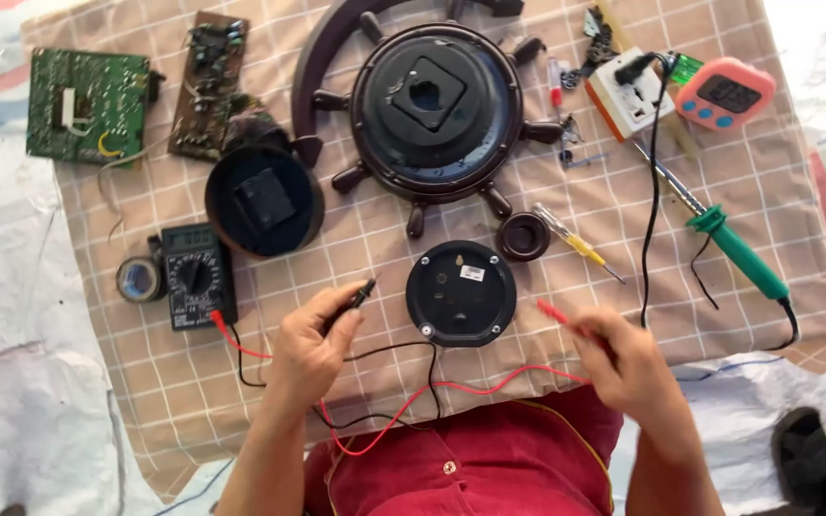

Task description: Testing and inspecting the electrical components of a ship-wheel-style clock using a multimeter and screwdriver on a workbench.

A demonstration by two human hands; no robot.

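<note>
I take the small round black disc [460,292] lying flat on the checked cloth [738,191] as my landmark. Left hand [313,346] sits just left of the disc, fingers closed around the black probe [360,293], whose tip points up and right toward the disc's rim without touching it. Right hand [623,358] sits right of the disc, fingers pinched on the red probe [558,313], tip aimed left at the disc, a small gap between them. Red and black leads [413,397] loop below the disc, across the cloth's near edge, and run left to the black multimeter [197,275], which lies well left of the disc with a roll of tape [139,279] touching its far side. Directly above the disc: a large dark wheel-shaped clock case [435,110], back side up. Up and left: a second round black part [263,202]. Just up and right: a small dark ring [524,236] and a yellow-handled screwdriver [580,247]. Further right: a green-handled soldering iron [733,253].
</note>
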